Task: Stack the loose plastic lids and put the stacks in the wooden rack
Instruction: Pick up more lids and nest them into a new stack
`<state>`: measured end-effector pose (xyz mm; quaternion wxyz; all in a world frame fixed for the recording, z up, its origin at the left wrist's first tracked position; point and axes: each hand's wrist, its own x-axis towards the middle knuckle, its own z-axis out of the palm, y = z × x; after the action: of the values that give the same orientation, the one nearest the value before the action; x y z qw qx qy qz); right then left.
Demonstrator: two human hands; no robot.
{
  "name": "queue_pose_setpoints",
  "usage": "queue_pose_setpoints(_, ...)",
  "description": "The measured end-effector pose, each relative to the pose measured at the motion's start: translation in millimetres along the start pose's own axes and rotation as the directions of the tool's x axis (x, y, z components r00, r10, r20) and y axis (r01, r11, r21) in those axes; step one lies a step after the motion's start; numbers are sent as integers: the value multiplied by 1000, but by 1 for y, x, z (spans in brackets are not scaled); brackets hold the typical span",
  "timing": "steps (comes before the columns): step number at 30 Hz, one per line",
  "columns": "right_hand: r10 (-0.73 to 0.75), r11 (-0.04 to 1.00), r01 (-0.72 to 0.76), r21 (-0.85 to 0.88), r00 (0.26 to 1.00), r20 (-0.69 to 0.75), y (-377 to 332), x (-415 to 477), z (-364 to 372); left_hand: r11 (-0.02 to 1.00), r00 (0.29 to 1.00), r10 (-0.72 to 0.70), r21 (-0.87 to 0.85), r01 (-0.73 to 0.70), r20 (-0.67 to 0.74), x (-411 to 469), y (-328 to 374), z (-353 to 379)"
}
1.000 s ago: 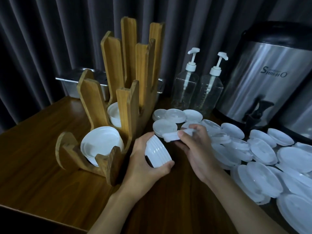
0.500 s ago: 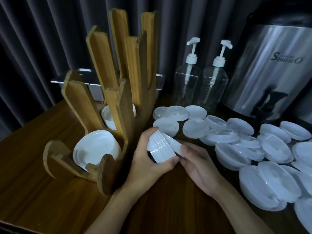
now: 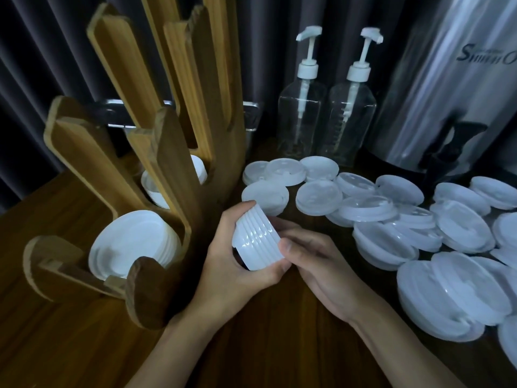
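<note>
My left hand (image 3: 232,264) grips a stack of several small white lids (image 3: 256,242) held on edge, just right of the wooden rack (image 3: 173,152). My right hand (image 3: 316,264) presses against the right side of that stack with thumb and fingers. The rack's front slot holds a stack of larger white lids (image 3: 131,247), and a second slot behind it holds more lids (image 3: 156,186). Many loose white lids (image 3: 391,219) lie spread over the table to the right, small ones at the back and large ones (image 3: 453,298) near the right edge.
Two clear pump bottles (image 3: 302,119) stand behind the loose lids. A large steel drinks dispenser (image 3: 447,93) with a black tap sits at the back right. A metal tray (image 3: 117,113) is behind the rack. Dark curtains close off the back. Bare wooden table (image 3: 70,345) lies in front.
My right hand brought one small lid from the pile and pushed it onto the stack in my left hand. Both hands now close together around the stack. The view moved closer.
</note>
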<state>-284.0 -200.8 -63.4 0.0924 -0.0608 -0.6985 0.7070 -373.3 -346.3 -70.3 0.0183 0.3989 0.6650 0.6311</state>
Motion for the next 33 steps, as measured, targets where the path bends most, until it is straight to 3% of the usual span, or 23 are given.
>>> queue_pose_setpoints(11, 4, 999, -6, 41, 999, 48, 2, 2, -3, 989, 993, 91, 110, -99, 71, -1, 0, -1)
queue_pose_setpoints(16, -10, 1000, 9, 11, 996, 90, 7, 1, -3, 986, 992, 118, 117, -122, 40, 0, 0, -1)
queue_pose_setpoints(18, -16, 1000, 17, -25, 998, 66, 7, 3, -2, 987, 994, 106, 118, -109, 31, 0, -2, -2)
queue_pose_setpoints(20, -58, 989, 49, -141, 996, -63, 9, 6, 0, 984, 996, 90, 155, -93, 26, 1, -4, -5)
queue_pose_setpoints(23, -233, 904, 107, -415, 935, -267, 14, 18, 3, 961, 998, 54, 271, -47, -16, 0, -7, -9)
queue_pose_setpoints(27, -355, 658, 92, -747, 913, -199, 20, 38, -2, 935, 993, 51, 356, -10, -107, -4, -12, -12)
queue_pose_setpoints(33, -438, 397, -19, -917, 874, -208, 26, 39, -3, 933, 992, 41, 360, 4, -118, -4, -11, -12)
